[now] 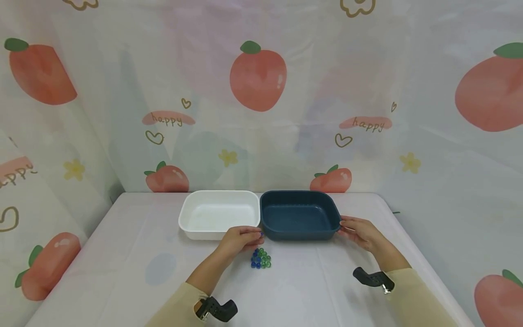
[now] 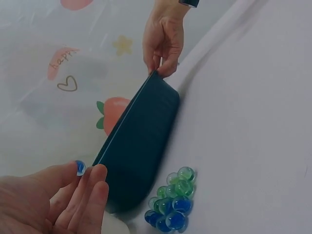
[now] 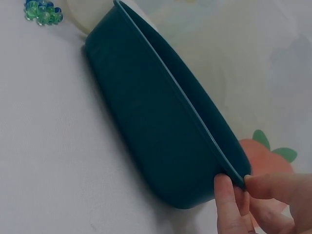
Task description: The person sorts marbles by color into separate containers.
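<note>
Between thumb and fingers my left hand (image 1: 242, 239) pinches a blue marble (image 2: 81, 168), just in front of where the two trays meet. My right hand (image 1: 362, 232) grips the rim at the right end of the dark blue tray (image 1: 300, 235), thumb and fingers on either side of the edge in the right wrist view. To the left stands a white tray (image 1: 216, 236), side by side with the blue one. Several blue marbles (image 1: 255, 261) and green marbles (image 2: 184, 187) lie clustered on the table close below my left hand.
A white cloth covers the table (image 1: 310, 286). Behind it hangs a backdrop (image 1: 261, 150) printed with fruit, hearts and flowers, and more of it stands along both sides. Both trays are close to the table's back edge.
</note>
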### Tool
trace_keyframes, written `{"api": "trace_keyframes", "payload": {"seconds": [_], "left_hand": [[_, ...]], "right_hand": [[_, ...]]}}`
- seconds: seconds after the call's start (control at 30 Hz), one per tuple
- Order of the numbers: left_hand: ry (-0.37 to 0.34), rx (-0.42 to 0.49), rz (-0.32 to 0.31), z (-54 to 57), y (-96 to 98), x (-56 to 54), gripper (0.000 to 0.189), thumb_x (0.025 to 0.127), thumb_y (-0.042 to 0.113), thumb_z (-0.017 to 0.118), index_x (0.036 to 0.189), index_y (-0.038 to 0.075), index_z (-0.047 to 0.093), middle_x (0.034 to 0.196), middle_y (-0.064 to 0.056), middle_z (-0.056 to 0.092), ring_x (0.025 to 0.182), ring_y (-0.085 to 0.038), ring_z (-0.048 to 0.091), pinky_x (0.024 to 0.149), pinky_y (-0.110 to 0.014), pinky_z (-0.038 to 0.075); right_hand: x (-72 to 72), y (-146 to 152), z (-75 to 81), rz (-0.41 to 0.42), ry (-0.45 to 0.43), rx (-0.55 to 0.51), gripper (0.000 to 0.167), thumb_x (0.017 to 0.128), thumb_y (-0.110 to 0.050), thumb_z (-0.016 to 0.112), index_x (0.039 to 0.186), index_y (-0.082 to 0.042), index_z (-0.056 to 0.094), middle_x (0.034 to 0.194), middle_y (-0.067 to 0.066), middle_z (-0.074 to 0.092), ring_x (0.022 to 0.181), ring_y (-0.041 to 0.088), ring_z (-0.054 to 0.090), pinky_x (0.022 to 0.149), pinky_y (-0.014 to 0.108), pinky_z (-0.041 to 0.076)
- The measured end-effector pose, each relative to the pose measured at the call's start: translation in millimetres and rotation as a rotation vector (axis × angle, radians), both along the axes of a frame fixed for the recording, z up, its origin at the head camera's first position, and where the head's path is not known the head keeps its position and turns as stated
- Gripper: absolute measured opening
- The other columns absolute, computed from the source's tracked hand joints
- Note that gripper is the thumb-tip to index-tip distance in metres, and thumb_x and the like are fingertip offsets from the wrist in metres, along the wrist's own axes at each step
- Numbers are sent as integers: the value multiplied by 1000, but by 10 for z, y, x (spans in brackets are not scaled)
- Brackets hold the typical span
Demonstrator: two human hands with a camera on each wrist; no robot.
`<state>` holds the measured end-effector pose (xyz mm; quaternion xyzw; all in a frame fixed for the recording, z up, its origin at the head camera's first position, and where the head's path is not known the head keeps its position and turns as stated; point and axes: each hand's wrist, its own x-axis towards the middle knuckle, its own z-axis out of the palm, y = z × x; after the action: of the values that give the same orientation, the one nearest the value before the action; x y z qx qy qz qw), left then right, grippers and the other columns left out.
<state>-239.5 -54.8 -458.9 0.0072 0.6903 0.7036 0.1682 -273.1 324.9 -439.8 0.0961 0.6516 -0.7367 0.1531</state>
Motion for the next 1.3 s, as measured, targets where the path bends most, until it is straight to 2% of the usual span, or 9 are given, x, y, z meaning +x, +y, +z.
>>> {"api": "trace_keyframes", "payload": {"seconds": [0.23, 0.5, 0.73, 1.3], "left_hand": [[-1, 15, -13, 57, 57, -41, 34, 94, 15, 67, 123, -4, 64, 111, -18, 72, 100, -22, 72, 87, -30, 59], [-6, 27, 4, 108, 129, -128, 36, 95, 14, 66, 124, -6, 62, 105, -15, 74, 94, -19, 73, 83, -27, 59], [-6, 24, 23, 149, 227, -199, 36, 94, 13, 66, 123, -7, 62, 105, -16, 74, 93, -20, 73, 82, -28, 60], [-18, 9, 77, 197, 335, -241, 28, 93, 12, 67, 116, -5, 67, 103, -17, 74, 88, -20, 74, 77, -27, 61]], "right_hand": [[6, -14, 16, 16, 4, -4, 61, 99, 4, 49, 148, 18, 16, 93, -2, 66, 86, 9, 66, 84, 28, 59], [4, -19, 36, 5, -24, -24, 61, 99, 2, 52, 148, 16, 19, 93, 0, 67, 86, 10, 67, 84, 28, 59], [6, -8, 28, 4, -28, -23, 62, 99, 2, 52, 148, 16, 19, 93, 0, 67, 86, 10, 67, 84, 28, 59], [15, -5, 4, -6, -22, -32, 62, 99, 1, 51, 149, 15, 17, 93, -1, 66, 86, 10, 67, 81, 27, 60]]}}
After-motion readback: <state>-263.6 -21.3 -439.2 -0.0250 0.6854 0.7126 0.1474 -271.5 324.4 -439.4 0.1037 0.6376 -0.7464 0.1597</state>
